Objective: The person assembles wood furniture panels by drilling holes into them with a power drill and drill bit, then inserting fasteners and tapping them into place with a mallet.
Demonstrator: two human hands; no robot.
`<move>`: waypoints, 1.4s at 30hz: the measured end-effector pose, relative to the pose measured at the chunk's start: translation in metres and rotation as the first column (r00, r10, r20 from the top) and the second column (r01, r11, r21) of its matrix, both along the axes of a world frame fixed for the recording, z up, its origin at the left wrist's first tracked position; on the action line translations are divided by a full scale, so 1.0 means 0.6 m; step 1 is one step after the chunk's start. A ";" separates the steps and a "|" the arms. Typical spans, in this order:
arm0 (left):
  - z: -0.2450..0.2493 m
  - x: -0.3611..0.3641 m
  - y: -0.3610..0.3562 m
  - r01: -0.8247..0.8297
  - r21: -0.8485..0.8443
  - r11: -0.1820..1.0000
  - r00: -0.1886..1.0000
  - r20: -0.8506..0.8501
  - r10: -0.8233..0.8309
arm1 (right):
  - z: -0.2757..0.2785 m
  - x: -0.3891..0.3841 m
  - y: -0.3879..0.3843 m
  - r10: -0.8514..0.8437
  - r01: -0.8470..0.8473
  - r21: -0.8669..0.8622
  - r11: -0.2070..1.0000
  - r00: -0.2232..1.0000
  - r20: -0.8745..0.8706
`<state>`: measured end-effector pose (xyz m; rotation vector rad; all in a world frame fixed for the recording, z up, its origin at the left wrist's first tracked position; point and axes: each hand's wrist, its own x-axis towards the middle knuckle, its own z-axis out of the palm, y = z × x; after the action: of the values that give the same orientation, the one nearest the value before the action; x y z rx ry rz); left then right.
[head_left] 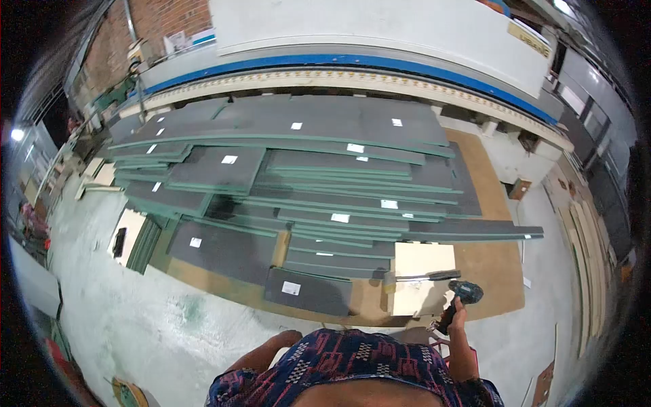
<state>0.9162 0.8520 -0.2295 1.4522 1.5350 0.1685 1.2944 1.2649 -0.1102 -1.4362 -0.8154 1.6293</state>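
My right hand [458, 315] is wrapped round the handle of a cordless drill [466, 292], whose dark teal body points to the left. Just beyond the drill, a long thin dark tool [430, 276] lies across a cream board [424, 260]; I cannot make out its kind. My left hand [289, 337] is low in front of my body, beside the patterned shirt, and its fingers are too small and hidden to read. Closest to it is a dark grey panel [308, 298] with a white label, lying on the brown sheet [373, 311].
Stacks of grey panels with green edges [325, 173] spread over the floor sheet. Behind them runs a large white machine [380, 30] with a blue rail. Long wooden strips [586, 264] lie at the right. More boards stand stacked at the left [139, 241].
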 end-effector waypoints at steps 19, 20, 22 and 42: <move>-0.061 0.065 0.093 0.028 0.139 0.990 0.978 -0.210 0.002 | -0.037 0.045 0.055 0.066 -0.077 0.069 0.995 0.988 0.142; -0.074 0.075 0.091 -0.153 0.058 0.987 0.974 -0.160 0.160 | -0.070 0.073 0.079 0.040 -0.068 0.191 0.979 0.989 0.145; 0.008 0.081 0.102 -0.022 0.114 0.993 0.970 -0.237 0.048 | -0.057 0.093 0.096 0.053 -0.075 0.321 0.944 0.996 0.077; 0.054 0.212 0.108 -0.769 -0.525 0.365 0.521 -0.182 0.834 | 0.109 -0.073 0.175 0.238 -0.260 0.084 0.962 0.949 0.207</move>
<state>1.0434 0.9166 -0.1972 0.0990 1.8800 0.3496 1.2506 1.3701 -0.0447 -1.4766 -1.2243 1.6135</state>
